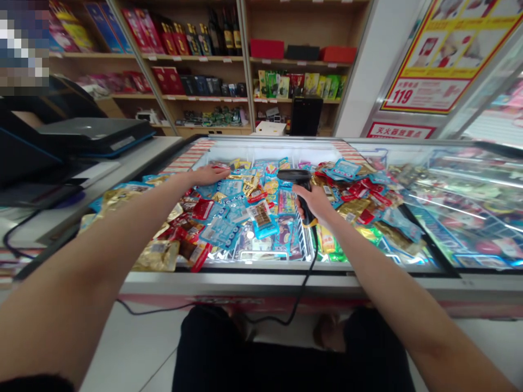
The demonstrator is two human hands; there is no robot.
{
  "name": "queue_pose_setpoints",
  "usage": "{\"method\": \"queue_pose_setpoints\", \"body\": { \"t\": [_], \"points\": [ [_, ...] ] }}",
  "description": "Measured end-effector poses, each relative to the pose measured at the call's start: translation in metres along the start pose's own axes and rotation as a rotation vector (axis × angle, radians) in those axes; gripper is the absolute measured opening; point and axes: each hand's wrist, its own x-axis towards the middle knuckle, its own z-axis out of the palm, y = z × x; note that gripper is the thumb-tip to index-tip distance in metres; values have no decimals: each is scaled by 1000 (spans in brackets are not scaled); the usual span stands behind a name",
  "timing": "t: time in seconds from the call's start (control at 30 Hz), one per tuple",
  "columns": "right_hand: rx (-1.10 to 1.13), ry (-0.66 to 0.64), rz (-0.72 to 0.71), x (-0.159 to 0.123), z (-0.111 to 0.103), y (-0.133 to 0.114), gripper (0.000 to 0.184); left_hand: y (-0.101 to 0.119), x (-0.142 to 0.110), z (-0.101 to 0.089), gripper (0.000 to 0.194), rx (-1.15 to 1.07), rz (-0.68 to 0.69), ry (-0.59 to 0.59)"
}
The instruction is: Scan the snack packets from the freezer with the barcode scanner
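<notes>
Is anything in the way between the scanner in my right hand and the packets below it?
Nothing visible. The scanner in your right hand is over the open part of the freezer, above the packets; glass covers only the section right.

The head camera looks forward and down from just behind the near edge of the freezer (261, 280), close above the packets (229, 188), toward the shelves (302, 32) beyond.

A glass-lidded chest freezer (261, 275) heaped with blue, gold and red foil snack packets (216, 231)

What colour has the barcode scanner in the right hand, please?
The barcode scanner is black; it shows best in the head view.
</notes>
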Motion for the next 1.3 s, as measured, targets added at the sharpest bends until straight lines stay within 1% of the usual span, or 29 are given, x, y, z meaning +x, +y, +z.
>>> {"method": "queue_pose_setpoints", "body": {
  "t": [0.07, 0.1, 0.17, 0.23, 0.33, 0.4, 0.47, 0.53, 0.6, 0.63, 0.7, 0.77, 0.83, 0.9, 0.97, 1.03, 1.07, 1.13, 1.2, 1.3],
  "points": [
    [11, 11, 16, 1, -1, -1, 36, 19, -15, -9, 75, 7, -65, 29],
    [17, 18, 18, 2, -1, -1, 35, 31, -23, -13, 76, -5, -55, 57],
    [24, 26, 18, 4, -2, -1, 33, 58, -38, -18, 75, -29, 53, 46],
    [29, 39, 15, 6, -3, 0, 30, 83, -50, -20, 67, -20, 155, -15],
    [26, 53, 6, 8, -4, 1, 27, 112, -65, -18, 55, -33, 219, -9],
    [19, 52, 3, 9, -5, 1, 27, 122, -75, -16, 55, -69, 293, -42],
    [14, 54, 15, 9, -5, 0, 28, 128, -88, -14, 61, -60, 391, -106],
    [12, 60, 36, 9, -5, -1, 29, 132, -103, -11, 72, 16, 469, -174],
    [15, 61, 47, 8, -4, -2, 30, 137, -117, -9, 78, 116, 489, -206],
    [18, 60, 50, 8, -4, -3, 31, 139, -123, -8, 77, 159, 482, -197],
    [30, 61, 49, 7, -4, -4, 30, 142, -129, -6, 72, 212, 455, -140],
    [41, 62, 49, 7, -5, -5, 28, 143, -127, -6, 66, 208, 443, -87],
    [58, 64, 40, 7, -7, -6, 26, 143, -121, -8, 56, 158, 432, -69],
    [77, 71, 30, 8, -10, -7, 24, 142, -113, -10, 40, 83, 416, -46],
    [91, 88, 25, 8, -12, -9, 22, 142, -105, -11, 26, -29, 372, -15],
    [100, 109, 27, 9, -14, -12, 22, 144, -97, -9, 18, -186, 299, 25],
    [103, 121, 26, 9, -14, -14, 22, 146, -93, -7, 18, -281, 255, 50],
    [110, 138, 19, 11, -14, -18, 22, 152, -83, -2, 24, -511, 153, 124],
    [115, 143, 4, 13, -13, -23, 22, 160, -72, 5, 31, -798, 13, 199],
    [106, 117, -21, 17, -10, -29, 24, 173, -56, 15, 36, -1199, -193, 271]
  ]
}}
